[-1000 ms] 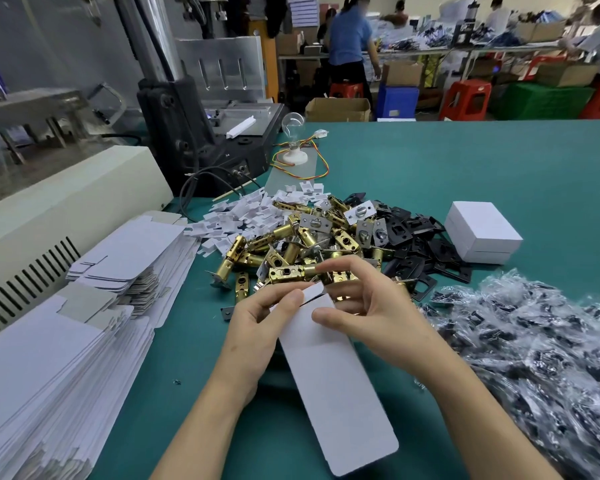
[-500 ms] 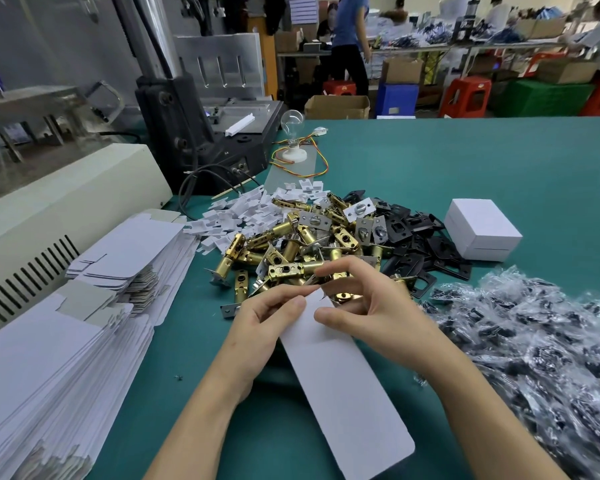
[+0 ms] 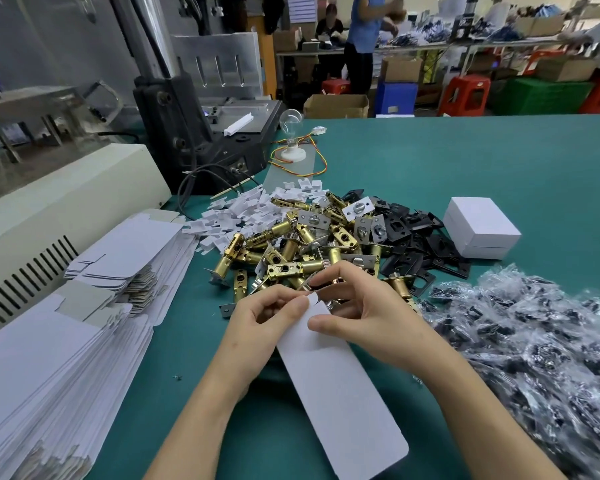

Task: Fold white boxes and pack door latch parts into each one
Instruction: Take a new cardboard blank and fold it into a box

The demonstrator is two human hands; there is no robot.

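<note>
Both forearms come in from the bottom edge and meet at centre frame. The left hand (image 3: 264,318) pinches the far end of a flat box blank (image 3: 336,386) between thumb and forefinger; the right hand (image 3: 361,317) grips the same end from the right, thumb on top and fingers curled behind. Against half a second ago, both hands have crept slightly toward the latches (image 3: 302,251), and a small tab now stands up between the thumbs. The blank's long axis runs from the hands at centre to the lower right, its rounded near end low over the green desk (image 3: 465,168). A folded box (image 3: 480,226) sits at right of the latches.
</note>
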